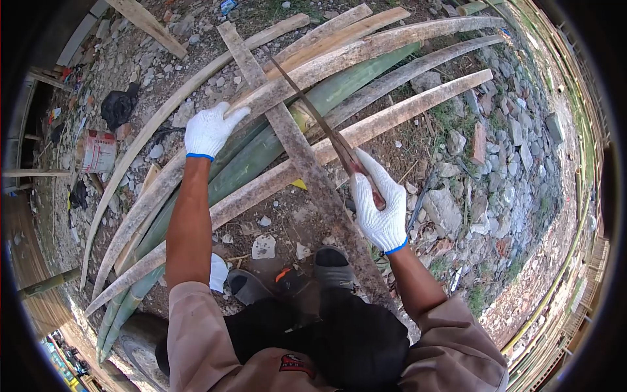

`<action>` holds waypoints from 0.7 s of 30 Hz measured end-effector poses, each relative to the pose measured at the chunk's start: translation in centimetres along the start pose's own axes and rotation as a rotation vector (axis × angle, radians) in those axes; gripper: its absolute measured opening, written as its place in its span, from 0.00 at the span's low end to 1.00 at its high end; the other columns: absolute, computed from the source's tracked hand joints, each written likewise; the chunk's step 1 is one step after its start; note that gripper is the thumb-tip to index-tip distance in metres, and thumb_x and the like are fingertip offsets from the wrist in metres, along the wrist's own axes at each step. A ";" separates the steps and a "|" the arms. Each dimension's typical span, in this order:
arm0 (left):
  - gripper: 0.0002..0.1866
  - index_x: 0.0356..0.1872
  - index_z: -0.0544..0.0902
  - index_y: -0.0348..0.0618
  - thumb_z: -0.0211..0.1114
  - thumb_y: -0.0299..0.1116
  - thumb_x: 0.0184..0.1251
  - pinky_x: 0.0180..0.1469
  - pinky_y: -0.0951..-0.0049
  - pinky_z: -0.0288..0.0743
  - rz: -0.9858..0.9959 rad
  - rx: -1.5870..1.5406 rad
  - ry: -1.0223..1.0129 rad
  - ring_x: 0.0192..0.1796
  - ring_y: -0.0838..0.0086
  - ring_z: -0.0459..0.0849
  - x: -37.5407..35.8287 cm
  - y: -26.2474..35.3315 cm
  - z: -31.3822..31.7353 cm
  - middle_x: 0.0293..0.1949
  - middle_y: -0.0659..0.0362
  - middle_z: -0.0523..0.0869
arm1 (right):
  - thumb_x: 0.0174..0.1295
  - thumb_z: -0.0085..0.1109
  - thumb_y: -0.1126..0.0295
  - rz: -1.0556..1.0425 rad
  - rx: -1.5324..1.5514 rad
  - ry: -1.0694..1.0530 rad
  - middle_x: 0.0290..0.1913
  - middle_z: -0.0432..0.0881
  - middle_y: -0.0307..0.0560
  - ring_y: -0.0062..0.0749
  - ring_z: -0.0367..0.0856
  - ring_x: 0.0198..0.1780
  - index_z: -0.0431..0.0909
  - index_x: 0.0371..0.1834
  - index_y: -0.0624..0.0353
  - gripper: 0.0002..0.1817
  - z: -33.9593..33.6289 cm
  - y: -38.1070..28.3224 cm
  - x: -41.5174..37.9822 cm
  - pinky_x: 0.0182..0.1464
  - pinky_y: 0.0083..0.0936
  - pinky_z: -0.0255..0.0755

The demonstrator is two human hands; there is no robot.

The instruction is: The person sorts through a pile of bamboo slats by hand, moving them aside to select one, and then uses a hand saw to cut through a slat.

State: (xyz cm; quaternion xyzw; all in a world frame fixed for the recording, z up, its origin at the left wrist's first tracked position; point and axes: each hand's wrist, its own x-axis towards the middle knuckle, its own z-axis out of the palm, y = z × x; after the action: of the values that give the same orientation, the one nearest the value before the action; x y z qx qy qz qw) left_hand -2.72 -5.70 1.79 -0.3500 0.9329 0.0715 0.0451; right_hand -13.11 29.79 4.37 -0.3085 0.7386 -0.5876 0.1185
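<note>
My right hand (379,199), in a white knit glove with a blue cuff, is closed around the handle of a handsaw (313,112). The saw's narrow blade points up and away to the left, lying across a long weathered wooden beam (366,49). Farther left along that beam, my gloved left hand (212,130) grips it from above, thumb toward the blade. Underneath runs a crossing plank (297,140), slanting down toward my feet. Green bamboo poles (251,160) lie below the beam. Whether the teeth have cut into the wood cannot be seen.
Another beam (405,108) lies nearer me, with more boards (261,36) beyond. Stones and broken bricks (480,144) cover the ground at right. A black plastic bag (119,106) and a white-and-red sack (99,151) lie at left. My shoes (333,266) stand close to the crossing plank.
</note>
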 end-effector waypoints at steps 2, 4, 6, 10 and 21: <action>0.38 0.44 0.85 0.44 0.52 0.75 0.73 0.49 0.43 0.82 0.045 0.006 0.063 0.47 0.41 0.90 -0.5 0.4 0.0 0.37 0.35 0.90 | 0.75 0.61 0.72 0.050 0.008 0.019 0.52 0.93 0.55 0.25 0.91 0.48 0.78 0.69 0.69 0.22 -0.1 0.1 -0.3 0.50 0.21 0.81; 0.37 0.42 0.84 0.45 0.52 0.74 0.73 0.47 0.43 0.82 0.060 0.027 0.094 0.45 0.42 0.90 -0.3 0.4 0.4 0.36 0.37 0.90 | 0.75 0.62 0.71 0.164 0.023 -0.028 0.52 0.93 0.56 0.25 0.91 0.50 0.79 0.68 0.69 0.22 1.6 -1.3 2.8 0.51 0.21 0.81; 0.36 0.43 0.84 0.45 0.53 0.74 0.74 0.47 0.44 0.82 0.017 0.045 0.057 0.44 0.43 0.90 -0.2 0.4 0.3 0.38 0.39 0.90 | 0.74 0.63 0.69 0.043 0.194 0.032 0.50 0.93 0.58 0.28 0.91 0.49 0.81 0.65 0.70 0.21 5.4 0.1 6.3 0.51 0.23 0.82; 0.37 0.56 0.85 0.44 0.54 0.71 0.75 0.50 0.45 0.82 0.302 0.015 0.425 0.44 0.43 0.90 0.3 0.8 1.5 0.37 0.40 0.91 | 0.75 0.63 0.65 0.025 0.209 0.039 0.50 0.92 0.62 0.36 0.93 0.51 0.81 0.64 0.71 0.22 8.0 0.5 10.3 0.54 0.27 0.82; 0.45 0.46 0.94 0.45 0.40 0.75 0.77 0.56 0.46 0.83 -0.181 -0.152 -0.015 0.52 0.43 0.91 0.0 5.9 -0.1 0.45 0.37 0.91 | 0.75 0.63 0.68 0.077 0.181 -0.013 0.52 0.92 0.59 0.32 0.91 0.52 0.79 0.66 0.72 0.22 5.6 -1.3 7.1 0.54 0.25 0.82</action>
State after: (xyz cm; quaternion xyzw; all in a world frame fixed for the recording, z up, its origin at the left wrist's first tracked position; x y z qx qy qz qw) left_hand -6.60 -1.31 2.45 -0.4347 0.8890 0.1401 0.0318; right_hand -15.25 20.95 5.32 -0.2717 0.6930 -0.6450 0.1731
